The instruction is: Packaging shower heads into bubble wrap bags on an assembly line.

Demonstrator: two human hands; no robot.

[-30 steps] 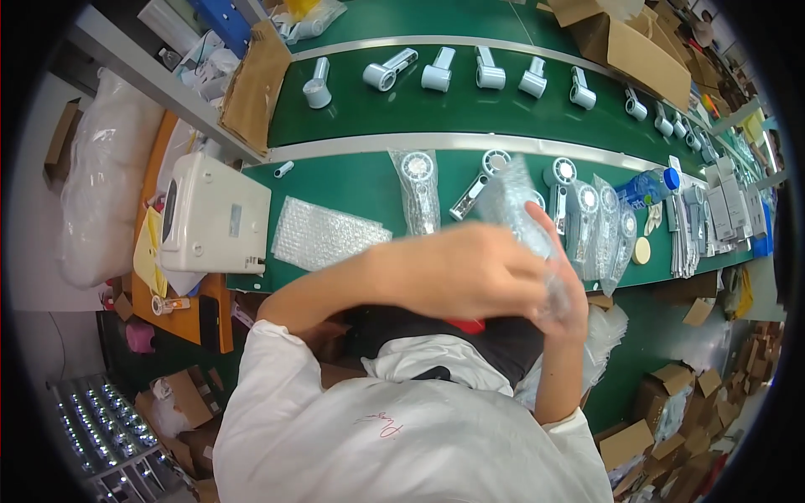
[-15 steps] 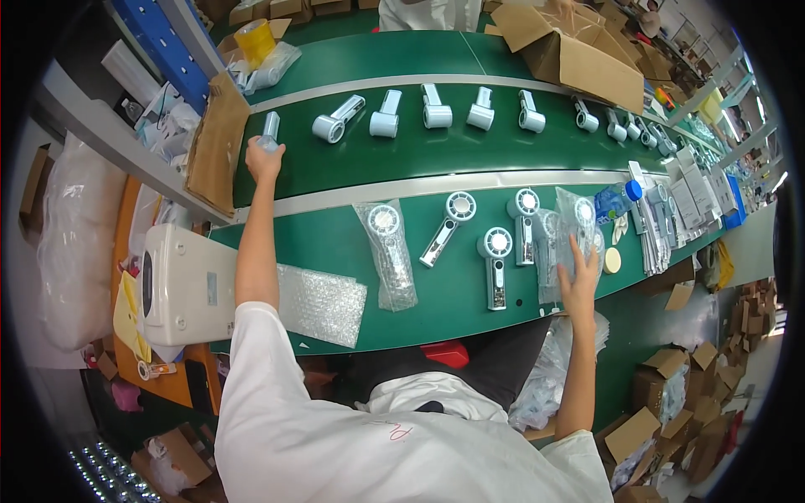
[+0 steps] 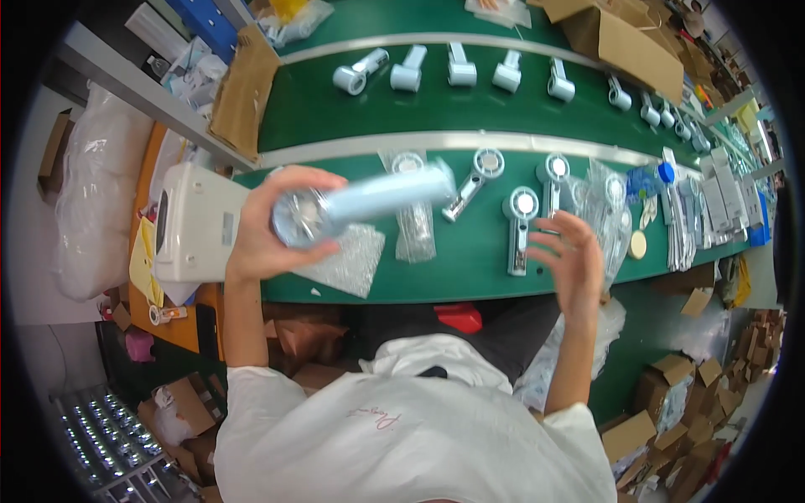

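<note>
My left hand (image 3: 260,230) is closed round the round head of a light blue handheld fan (image 3: 381,194); its handle points right and is smeared by motion. Spread fingers and nothing in them: my right hand (image 3: 577,264) hovers over the green bench. Closest to it lies an unbagged handheld fan (image 3: 519,239), with another fan (image 3: 553,172) just behind. A third bare fan (image 3: 475,183) lies tilted farther left. Partly behind the held fan is a fan in a clear bag (image 3: 416,226). Right of my right hand are more bagged fans (image 3: 616,210).
Beyond a pale rail, a green belt (image 3: 470,109) carries a row of several fans. A cream machine (image 3: 197,222) stands left, beside a bubble-wrap sheet (image 3: 352,264). Along the right are a blue bottle (image 3: 647,178) and white boxes (image 3: 717,201). An open carton (image 3: 625,50) sits at the far right.
My left hand has brought the fan from the belt's left end back toward me, over the bench. My right hand has come off the bagged fans and moved left. The view has shifted.
</note>
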